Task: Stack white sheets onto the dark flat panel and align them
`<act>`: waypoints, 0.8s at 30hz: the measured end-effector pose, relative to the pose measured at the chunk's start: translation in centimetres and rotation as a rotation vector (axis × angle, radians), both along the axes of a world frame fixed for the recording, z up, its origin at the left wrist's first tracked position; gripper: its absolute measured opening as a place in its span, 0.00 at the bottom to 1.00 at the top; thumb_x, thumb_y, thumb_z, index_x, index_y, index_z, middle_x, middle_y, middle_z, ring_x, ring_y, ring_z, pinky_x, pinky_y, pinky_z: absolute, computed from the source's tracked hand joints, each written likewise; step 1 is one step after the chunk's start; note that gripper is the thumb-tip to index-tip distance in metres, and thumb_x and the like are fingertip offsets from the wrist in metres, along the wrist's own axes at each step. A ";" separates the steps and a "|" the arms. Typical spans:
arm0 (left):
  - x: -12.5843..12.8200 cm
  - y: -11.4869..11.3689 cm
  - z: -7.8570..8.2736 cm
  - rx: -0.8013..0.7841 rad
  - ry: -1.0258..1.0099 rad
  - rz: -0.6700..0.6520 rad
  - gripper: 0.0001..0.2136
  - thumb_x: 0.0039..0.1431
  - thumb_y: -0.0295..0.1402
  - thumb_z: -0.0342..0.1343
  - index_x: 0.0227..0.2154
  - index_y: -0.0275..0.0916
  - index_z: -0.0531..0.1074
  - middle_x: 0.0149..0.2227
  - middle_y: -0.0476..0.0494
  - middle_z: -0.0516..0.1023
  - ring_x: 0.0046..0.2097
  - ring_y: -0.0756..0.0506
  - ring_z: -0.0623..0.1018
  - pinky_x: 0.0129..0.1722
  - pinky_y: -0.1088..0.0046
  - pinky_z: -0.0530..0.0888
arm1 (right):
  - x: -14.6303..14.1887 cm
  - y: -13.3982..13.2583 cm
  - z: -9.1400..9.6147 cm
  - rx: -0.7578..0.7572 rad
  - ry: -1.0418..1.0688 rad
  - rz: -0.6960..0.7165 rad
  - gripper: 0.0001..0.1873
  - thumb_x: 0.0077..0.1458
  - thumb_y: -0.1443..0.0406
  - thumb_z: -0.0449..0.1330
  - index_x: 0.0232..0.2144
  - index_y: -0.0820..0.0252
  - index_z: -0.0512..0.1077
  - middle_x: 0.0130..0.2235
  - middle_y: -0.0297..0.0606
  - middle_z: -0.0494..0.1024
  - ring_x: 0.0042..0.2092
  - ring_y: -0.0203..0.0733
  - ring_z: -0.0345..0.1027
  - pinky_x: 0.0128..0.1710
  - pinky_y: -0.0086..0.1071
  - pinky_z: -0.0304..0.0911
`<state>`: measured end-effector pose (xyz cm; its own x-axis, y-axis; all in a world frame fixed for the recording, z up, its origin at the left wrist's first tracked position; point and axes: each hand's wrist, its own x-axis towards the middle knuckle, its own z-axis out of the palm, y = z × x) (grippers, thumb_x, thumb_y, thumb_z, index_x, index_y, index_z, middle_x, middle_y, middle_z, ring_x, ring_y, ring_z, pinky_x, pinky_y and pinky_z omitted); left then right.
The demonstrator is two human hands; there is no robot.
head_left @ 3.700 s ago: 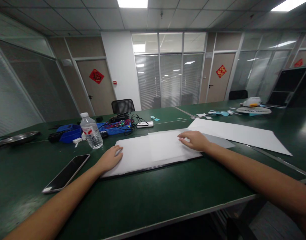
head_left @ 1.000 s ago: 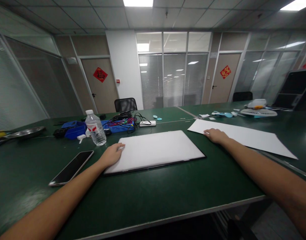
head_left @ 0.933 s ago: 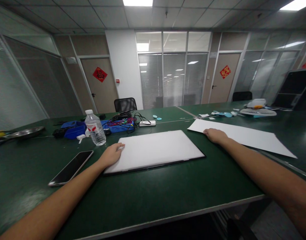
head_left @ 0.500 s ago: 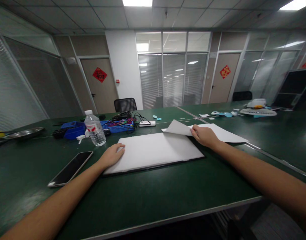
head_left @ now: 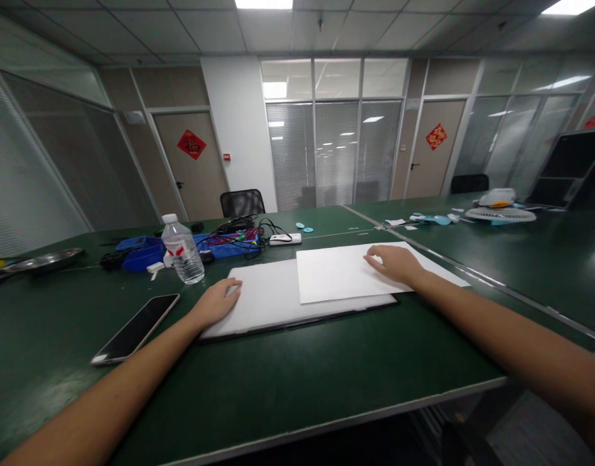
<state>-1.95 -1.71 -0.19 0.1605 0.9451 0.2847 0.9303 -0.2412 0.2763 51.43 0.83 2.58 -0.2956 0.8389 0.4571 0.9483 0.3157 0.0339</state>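
Observation:
A white rectangular pad with a dark edge [head_left: 265, 304] lies flat on the green table. My left hand [head_left: 215, 301] rests on its left side, fingers stretched out, steadying nothing else. Over the pad's right part lies a sheet of white paper [head_left: 326, 275], reaching past the pad onto the table at the right. On top of this sheet is my right hand [head_left: 394, 264], its fingers loosely bent and the thumb a little apart; no paper shows pinched between them. The sheet covers the pad's far right corner.
Left of the pad lies a phone [head_left: 136, 329], with a water bottle [head_left: 183, 251] behind it. Blue trays [head_left: 144, 254] with tangled cables [head_left: 239, 226] and a white power strip [head_left: 285, 239] stand farther back. A metal seam [head_left: 511, 298] crosses the table at right.
The raised paper corner in my right hand has come down, and the sheet now lies flat over the pad's right part. My right hand has let go. My left hand stays put.

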 end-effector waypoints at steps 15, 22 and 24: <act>0.2 -0.3 0.1 0.007 -0.012 -0.026 0.28 0.63 0.49 0.44 0.54 0.36 0.77 0.62 0.37 0.75 0.62 0.37 0.74 0.66 0.61 0.66 | 0.2 1.3 -1.5 -0.230 -0.024 0.020 0.34 0.66 0.42 0.43 0.52 0.56 0.78 0.53 0.48 0.80 0.53 0.56 0.73 0.52 0.46 0.66; 0.1 -0.1 -0.2 0.005 -0.037 -0.016 0.31 0.63 0.55 0.45 0.55 0.36 0.76 0.62 0.34 0.74 0.64 0.37 0.73 0.66 0.61 0.65 | -2.3 -0.6 -0.9 -0.163 0.063 0.209 0.33 0.68 0.44 0.45 0.62 0.55 0.70 0.54 0.46 0.80 0.49 0.51 0.75 0.50 0.44 0.67; 0.0 0.0 -0.2 -0.003 -0.038 -0.013 0.32 0.63 0.56 0.45 0.55 0.36 0.76 0.63 0.34 0.74 0.64 0.36 0.73 0.66 0.61 0.65 | -2.4 -0.7 -0.8 -0.117 0.066 0.192 0.32 0.68 0.45 0.46 0.62 0.54 0.70 0.56 0.45 0.78 0.51 0.52 0.74 0.52 0.46 0.67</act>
